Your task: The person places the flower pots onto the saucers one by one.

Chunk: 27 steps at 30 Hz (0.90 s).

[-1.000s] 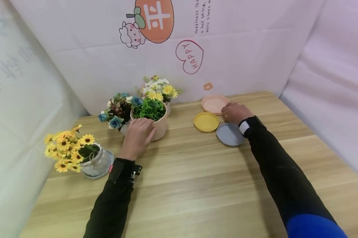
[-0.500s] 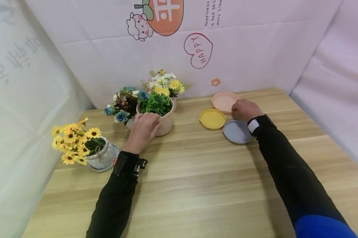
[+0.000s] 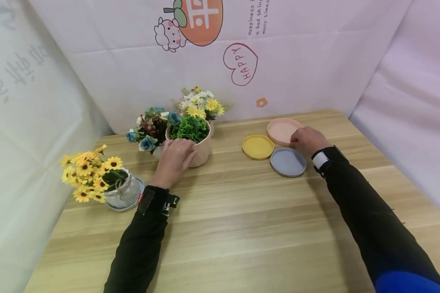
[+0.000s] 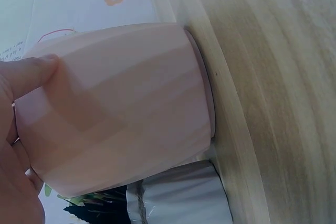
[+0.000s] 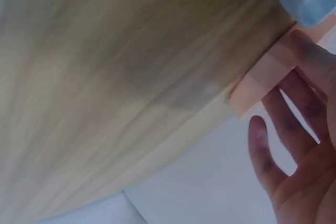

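My left hand [image 3: 173,160] grips the near rim of a pale pink flower pot [image 3: 201,154] with leafy green plants in it. In the left wrist view its thumb [image 4: 39,72] lies on the pot's outer wall, and the other fingers are partly hidden behind the rim. On the right, my right hand [image 3: 309,140] pinches the near right edge of a round pink saucer [image 3: 283,129], which lies at the back of the table. The right wrist view has the thumb on the saucer's side wall [image 5: 262,80], with the other fingers spread beyond it.
A yellow saucer [image 3: 258,147] and a grey-blue saucer [image 3: 288,162] lie close to the pink one. Blue artificial roses [image 3: 147,142] and white-and-yellow flowers [image 3: 201,103] stand beside and behind the pink pot. At left, potted sunflowers [image 3: 86,173] lean on a grey saucer.
The right hand has slid the pink saucer to the right, away from the yellow one. The left hand keeps its place on the pot; the head view has shifted slightly.
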Motion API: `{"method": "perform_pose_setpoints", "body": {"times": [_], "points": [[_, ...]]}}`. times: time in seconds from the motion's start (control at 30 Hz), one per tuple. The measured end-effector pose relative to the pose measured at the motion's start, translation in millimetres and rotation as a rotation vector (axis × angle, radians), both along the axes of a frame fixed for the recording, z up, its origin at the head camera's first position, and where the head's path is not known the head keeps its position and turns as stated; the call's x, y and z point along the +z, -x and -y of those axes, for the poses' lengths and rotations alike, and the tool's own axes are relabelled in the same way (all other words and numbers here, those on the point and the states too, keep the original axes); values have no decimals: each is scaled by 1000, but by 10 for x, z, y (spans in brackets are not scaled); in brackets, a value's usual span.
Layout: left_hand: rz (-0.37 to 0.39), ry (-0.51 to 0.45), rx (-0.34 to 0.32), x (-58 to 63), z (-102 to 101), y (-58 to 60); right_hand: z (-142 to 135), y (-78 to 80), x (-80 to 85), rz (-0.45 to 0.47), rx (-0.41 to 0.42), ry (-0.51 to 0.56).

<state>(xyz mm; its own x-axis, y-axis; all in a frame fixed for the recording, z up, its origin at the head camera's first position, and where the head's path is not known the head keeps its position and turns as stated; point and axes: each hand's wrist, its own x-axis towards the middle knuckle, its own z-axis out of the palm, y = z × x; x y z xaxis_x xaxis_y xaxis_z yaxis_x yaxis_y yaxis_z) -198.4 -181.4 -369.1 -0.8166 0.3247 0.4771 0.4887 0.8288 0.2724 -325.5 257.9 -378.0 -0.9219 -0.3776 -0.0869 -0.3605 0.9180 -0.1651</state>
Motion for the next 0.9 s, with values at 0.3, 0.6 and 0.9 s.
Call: {"method": "perform_pose_setpoints", "body": {"times": [0.3, 0.6, 0.9], "points": [[-17, -8, -4, -11, 12, -11, -196, -197, -13, -27, 38, 30], [0, -12, -19, -5, -19, -5, -482, -412, -39, -59, 59, 1], [-21, -17, -26, -1, -8, -17, -657, -611, 36, -57, 68, 4]]}}
